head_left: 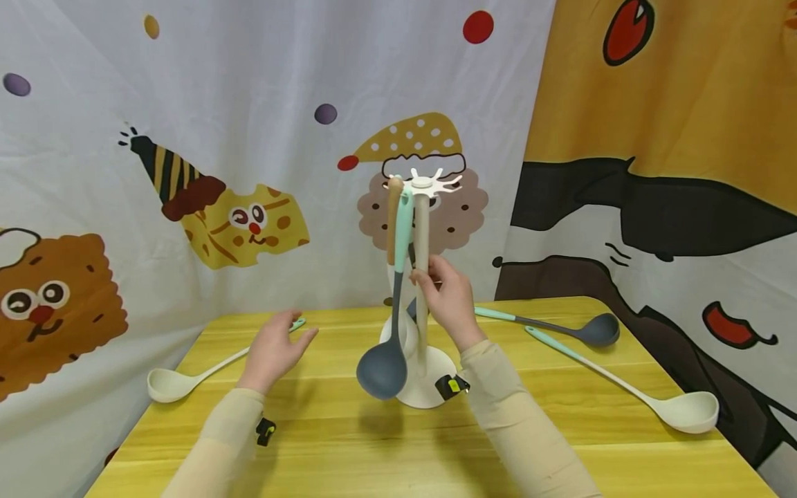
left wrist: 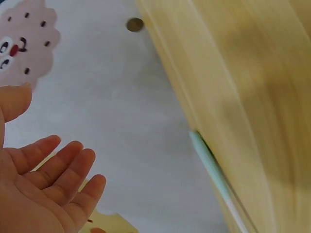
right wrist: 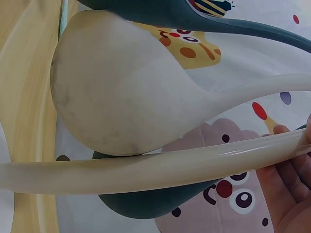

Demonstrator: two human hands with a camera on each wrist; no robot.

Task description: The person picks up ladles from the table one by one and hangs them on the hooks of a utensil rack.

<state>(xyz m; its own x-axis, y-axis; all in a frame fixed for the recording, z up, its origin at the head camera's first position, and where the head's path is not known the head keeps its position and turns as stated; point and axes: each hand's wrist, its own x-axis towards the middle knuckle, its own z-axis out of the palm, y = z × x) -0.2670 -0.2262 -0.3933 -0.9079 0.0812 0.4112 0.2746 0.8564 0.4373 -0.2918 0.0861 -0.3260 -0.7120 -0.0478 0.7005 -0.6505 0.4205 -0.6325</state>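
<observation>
A white utensil stand [head_left: 422, 228] with a hooked top and round base stands mid-table. My right hand [head_left: 450, 297] grips its pole partway up; in the right wrist view the fingers [right wrist: 286, 184] lie behind the pole [right wrist: 146, 170]. From the hooks hang a dark grey ladle [head_left: 382, 370] with a mint handle and a white, wooden-handled utensil whose broad bowl [right wrist: 121, 87] shows close up. Another dark utensil [right wrist: 141, 201] is partly hidden behind the pole. My left hand [head_left: 272, 353], fingers loosely extended and holding nothing, hovers over the handle of a white ladle [head_left: 171, 384].
On the right of the wooden table [head_left: 349, 456] lie a dark grey ladle [head_left: 599, 330] and a white ladle [head_left: 691, 412], both with mint handles. A printed cloth [head_left: 261, 138] hangs behind the table's far edge.
</observation>
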